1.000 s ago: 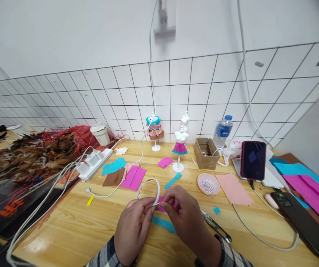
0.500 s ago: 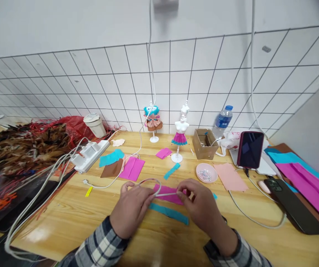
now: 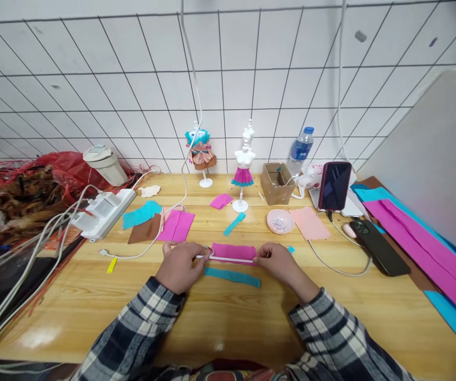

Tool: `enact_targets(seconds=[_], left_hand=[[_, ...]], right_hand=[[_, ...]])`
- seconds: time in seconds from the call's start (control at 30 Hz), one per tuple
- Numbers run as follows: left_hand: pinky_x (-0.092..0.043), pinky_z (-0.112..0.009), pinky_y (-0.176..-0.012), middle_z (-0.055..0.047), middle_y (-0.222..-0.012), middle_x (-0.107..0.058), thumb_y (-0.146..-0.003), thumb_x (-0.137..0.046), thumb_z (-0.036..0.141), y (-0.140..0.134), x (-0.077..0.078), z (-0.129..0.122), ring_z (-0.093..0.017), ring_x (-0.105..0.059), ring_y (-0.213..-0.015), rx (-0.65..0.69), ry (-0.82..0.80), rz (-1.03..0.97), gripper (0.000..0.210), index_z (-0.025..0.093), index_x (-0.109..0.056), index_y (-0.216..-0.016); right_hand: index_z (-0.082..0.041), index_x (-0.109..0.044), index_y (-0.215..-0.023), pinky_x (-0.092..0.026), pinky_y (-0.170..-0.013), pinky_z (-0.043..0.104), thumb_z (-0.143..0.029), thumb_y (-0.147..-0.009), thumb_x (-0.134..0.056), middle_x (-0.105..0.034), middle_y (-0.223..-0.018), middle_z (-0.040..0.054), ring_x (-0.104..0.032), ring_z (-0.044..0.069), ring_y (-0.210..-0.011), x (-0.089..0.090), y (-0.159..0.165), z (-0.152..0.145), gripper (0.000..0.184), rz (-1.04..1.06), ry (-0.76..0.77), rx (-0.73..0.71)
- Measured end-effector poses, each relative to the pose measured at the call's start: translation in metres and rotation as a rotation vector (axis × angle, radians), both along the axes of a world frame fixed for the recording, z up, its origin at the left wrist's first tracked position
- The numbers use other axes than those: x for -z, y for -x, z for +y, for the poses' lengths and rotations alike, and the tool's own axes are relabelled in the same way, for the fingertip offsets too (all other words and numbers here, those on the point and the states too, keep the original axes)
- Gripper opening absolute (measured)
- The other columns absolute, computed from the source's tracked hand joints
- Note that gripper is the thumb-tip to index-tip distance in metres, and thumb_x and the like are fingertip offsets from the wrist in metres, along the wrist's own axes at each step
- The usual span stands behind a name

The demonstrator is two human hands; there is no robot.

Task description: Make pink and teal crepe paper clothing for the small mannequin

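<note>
My left hand (image 3: pixel 182 265) pinches a narrow white tape (image 3: pixel 232 260), with a thin ring of it partly hidden at the fingertips. At the other end, my right hand (image 3: pixel 282 266) grips the tape between thumb and forefinger. Pulled straight between both hands, the tape runs along the near edge of a magenta crepe paper strip (image 3: pixel 231 250). Whether it touches the paper all along I cannot tell. A teal paper strip (image 3: pixel 233 277) lies just nearer to me. Behind stands a small white mannequin (image 3: pixel 244 157) in a magenta skirt with teal trim.
Another dressed mannequin (image 3: pixel 201 151) stands behind a hanging white cable. A pink dish of beads (image 3: pixel 270 228), a cardboard box (image 3: pixel 277 193), a water bottle (image 3: pixel 302 148) and phones (image 3: pixel 381 247) are to the right. Left are folded papers (image 3: pixel 142 231) and a power strip (image 3: pixel 106 214).
Both hands have come down to the magenta strip and moved farther apart, drawing the tape out straight and longer. The ring shows less now. The camera view has tilted down and shifted right.
</note>
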State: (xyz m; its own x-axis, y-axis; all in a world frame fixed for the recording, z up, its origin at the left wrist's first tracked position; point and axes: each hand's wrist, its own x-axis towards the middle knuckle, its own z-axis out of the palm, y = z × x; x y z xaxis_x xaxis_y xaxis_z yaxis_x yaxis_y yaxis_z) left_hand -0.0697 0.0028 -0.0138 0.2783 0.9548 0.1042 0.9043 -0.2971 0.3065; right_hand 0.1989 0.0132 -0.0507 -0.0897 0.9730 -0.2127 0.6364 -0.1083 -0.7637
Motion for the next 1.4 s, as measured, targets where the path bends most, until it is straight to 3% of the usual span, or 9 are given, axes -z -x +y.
enact_targets(seconds=[0.43,0.63,0.87,1.0,1.13,1.2,1.4], left_hand=[[-0.031,-0.042,-0.082,-0.004,-0.076,-0.071,-0.082,-0.052,0.031,-0.004,0.011,0.002,-0.025,-0.062,-0.079,-0.014,0.014,0.055,0.019,0.023,-0.066,-0.072],[-0.032,-0.043,-0.083,-0.004,-0.092,-0.075,-0.084,-0.051,0.032,-0.002,0.006,-0.001,-0.026,-0.064,-0.086,-0.028,-0.09,0.047,0.021,0.025,-0.071,-0.083],[-0.04,-0.03,-0.062,-0.001,-0.057,-0.065,-0.083,-0.053,0.04,0.013,0.002,-0.006,-0.017,-0.057,-0.056,-0.106,-0.137,-0.223,0.029,0.02,-0.071,-0.073],[-0.039,-0.028,-0.06,-0.001,-0.062,-0.07,-0.083,-0.056,0.043,0.021,-0.001,-0.016,-0.016,-0.058,-0.057,-0.044,-0.091,-0.286,0.03,0.022,-0.072,-0.07],[-0.033,-0.036,-0.072,-0.001,-0.091,-0.076,-0.086,-0.054,0.037,0.02,-0.009,-0.027,-0.018,-0.064,-0.073,0.13,-0.058,-0.013,0.021,0.027,-0.073,-0.087],[-0.029,-0.04,-0.075,-0.001,-0.102,-0.074,-0.087,-0.052,0.034,0.014,-0.012,-0.029,-0.021,-0.065,-0.083,0.15,-0.058,0.106,0.021,0.029,-0.071,-0.093],[-0.025,-0.043,-0.077,-0.003,-0.088,-0.075,-0.087,-0.05,0.033,-0.007,-0.015,-0.014,-0.024,-0.064,-0.084,0.149,0.024,0.219,0.022,0.025,-0.07,-0.081]], right_hand=[[-0.018,-0.064,-0.062,-0.039,-0.059,0.026,-0.027,-0.069,-0.064,-0.064,-0.067,0.0008,-0.056,0.015,-0.064,0.012,-0.005,-0.003,0.011,-0.031,-0.048,-0.003],[-0.019,-0.064,-0.068,-0.041,-0.061,0.026,-0.027,-0.076,-0.062,-0.06,-0.074,0.0011,-0.054,0.015,-0.066,0.004,-0.001,-0.008,0.012,-0.011,-0.138,-0.017],[-0.02,-0.062,-0.081,-0.041,-0.059,0.026,-0.025,-0.085,-0.057,-0.058,-0.086,0.0018,-0.051,0.012,-0.061,-0.016,0.012,-0.028,0.008,0.101,-0.416,-0.045],[-0.02,-0.062,-0.078,-0.039,-0.06,0.026,-0.023,-0.083,-0.058,-0.057,-0.082,0.0005,-0.051,0.012,-0.063,-0.02,0.011,-0.034,0.007,0.094,-0.32,-0.097],[-0.019,-0.063,-0.069,-0.037,-0.063,0.026,-0.019,-0.076,-0.062,-0.057,-0.073,0.0003,-0.052,0.015,-0.068,-0.017,0.008,-0.038,0.007,-0.017,-0.15,-0.168],[-0.018,-0.062,-0.065,-0.036,-0.064,0.027,-0.019,-0.073,-0.064,-0.057,-0.071,0.0009,-0.051,0.015,-0.07,-0.014,0.008,-0.038,0.008,-0.071,-0.097,-0.155],[-0.019,-0.058,-0.059,-0.035,-0.061,0.026,-0.021,-0.071,-0.061,-0.059,-0.066,0.0007,-0.052,0.016,-0.067,-0.002,0.005,-0.035,0.012,-0.087,-0.042,-0.084]])
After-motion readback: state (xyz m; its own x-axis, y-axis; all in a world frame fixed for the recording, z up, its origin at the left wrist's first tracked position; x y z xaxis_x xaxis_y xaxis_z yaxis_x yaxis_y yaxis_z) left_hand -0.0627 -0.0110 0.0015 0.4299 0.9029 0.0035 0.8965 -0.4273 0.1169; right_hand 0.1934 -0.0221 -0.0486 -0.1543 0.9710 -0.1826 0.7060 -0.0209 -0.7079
